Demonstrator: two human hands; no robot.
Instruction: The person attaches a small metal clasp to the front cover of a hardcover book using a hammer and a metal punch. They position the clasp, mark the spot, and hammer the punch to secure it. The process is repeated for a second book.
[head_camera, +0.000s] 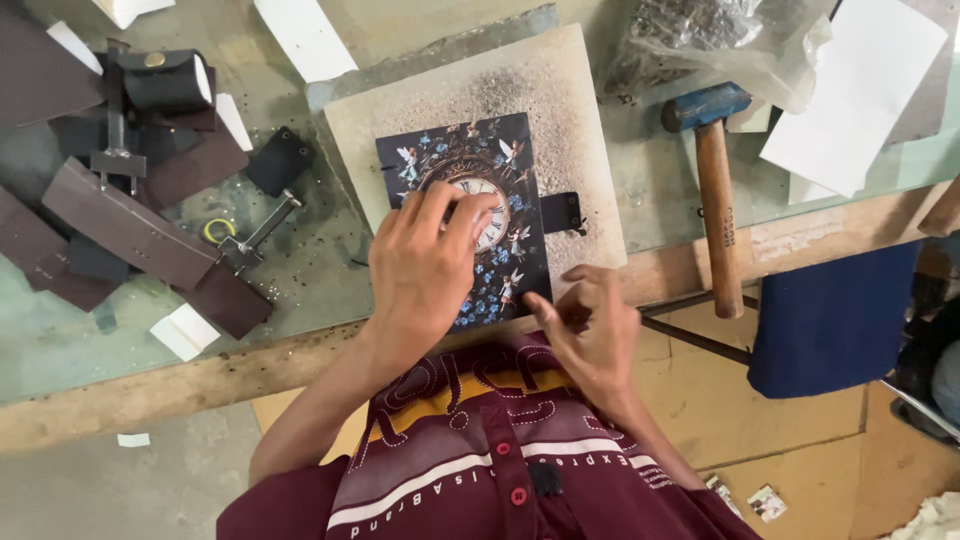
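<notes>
- A dark printed cover (470, 215), decorated with a clock face, blue flowers and small winged figures, is seen lying flat on a speckled beige work board (570, 110) near the front edge of the glass-topped surface (300, 270).
- The left hand (425, 265) is laid flat over the clock face, fingers spread and pressing down; its grip is not closed around anything.
- The right hand (590, 325) is placed at the cover's lower right corner, with the index finger and thumb pinched at the edge; whether the corner is truly gripped cannot be told.
- A small black tab (562, 212) is seen projecting from the cover's right edge.
- A hammer (718, 190) with a blue head and wooden handle is lying to the right, apart from both hands.
- Brown leather strips (130, 225) and a black metal punch tool (262, 230) are scattered at the left.
- Risk, as judged: the cover could be shifted on the gritty board if the left hand's pressure is eased, and its printed face could be scratched by the loose specks.
- Risk, as judged: the corner could be creased if it is pulled too sharply by the right hand.
</notes>
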